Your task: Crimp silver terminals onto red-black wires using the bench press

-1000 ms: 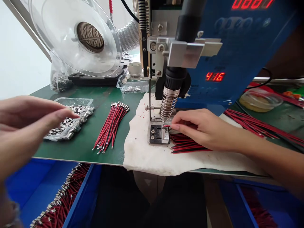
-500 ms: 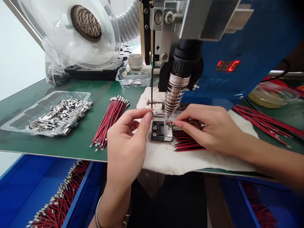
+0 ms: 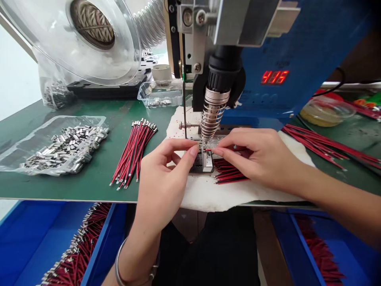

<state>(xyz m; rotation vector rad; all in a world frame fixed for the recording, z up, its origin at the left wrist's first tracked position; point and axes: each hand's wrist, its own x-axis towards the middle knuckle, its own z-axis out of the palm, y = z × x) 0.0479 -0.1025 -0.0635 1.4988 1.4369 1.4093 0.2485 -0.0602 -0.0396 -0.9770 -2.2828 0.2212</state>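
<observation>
Under the soldering tip, with its coiled spring (image 3: pixel 213 115), stands a small metal fixture (image 3: pixel 207 162). My right hand (image 3: pixel 256 157) comes in from the right, thumb and forefinger pinching a red wire (image 3: pixel 209 150) whose end reaches the fixture just below the tip. On the fixture's left side, my left hand (image 3: pixel 168 176) has its thumb and forefinger drawn together; whatever is between them is too small or hidden to make out. Beneath my right hand lies a bundle of red and black wires (image 3: pixel 228 172) on a white cloth (image 3: pixel 214 196).
Loose metal caps fill a clear plastic tray (image 3: pixel 71 147) at left, beside a bundle of capped wires (image 3: pixel 133 153). A blue machine (image 3: pixel 276 101) with a red display rises behind. Blue bins (image 3: pixel 101 242) of wires sit below the table edge. A clear fume hood (image 3: pixel 125 47) hangs upper left.
My left thumb and forefinger have moved right and in to the fixture, now close to the wire end. The right hand still pinches the red wire. The whole view has shifted slightly.
</observation>
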